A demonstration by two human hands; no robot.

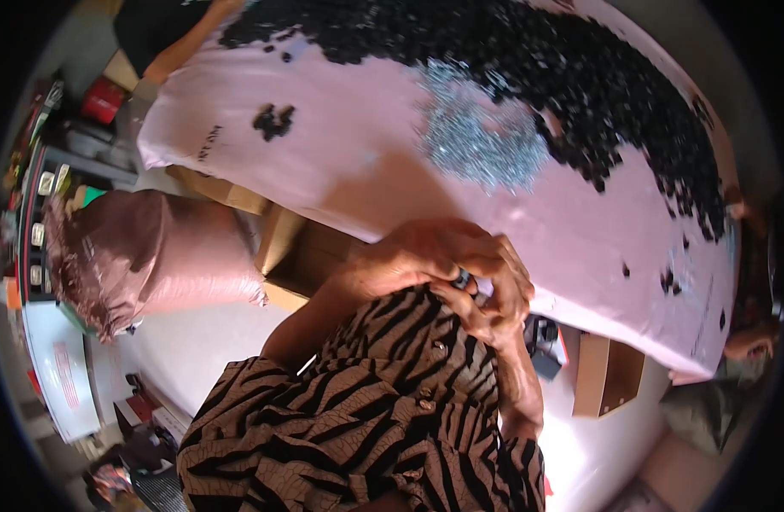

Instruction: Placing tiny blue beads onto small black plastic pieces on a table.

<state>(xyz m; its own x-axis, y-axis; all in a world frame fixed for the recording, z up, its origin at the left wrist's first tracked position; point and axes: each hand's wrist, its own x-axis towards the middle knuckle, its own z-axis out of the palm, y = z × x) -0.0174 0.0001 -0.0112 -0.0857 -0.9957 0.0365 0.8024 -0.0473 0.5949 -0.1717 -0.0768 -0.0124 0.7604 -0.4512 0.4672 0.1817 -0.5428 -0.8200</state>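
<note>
Small black part in both hands, big heaps unworked

Held close to the chest: one small black ring-shaped part, left hand clenched over it, right hand pinching from below. Spread on the pink-covered worktop: a wide black pile and a silvery heap, seemingly mostly untouched. At left, a bulging pink sack beside brown cardboard boxes

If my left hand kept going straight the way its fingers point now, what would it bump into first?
The left hand points right, toward the right hand, which it already meets around a small black part held between them. So the right hand's fingers come first. Past them lies the pink sheet, though depth is unclear.
</note>
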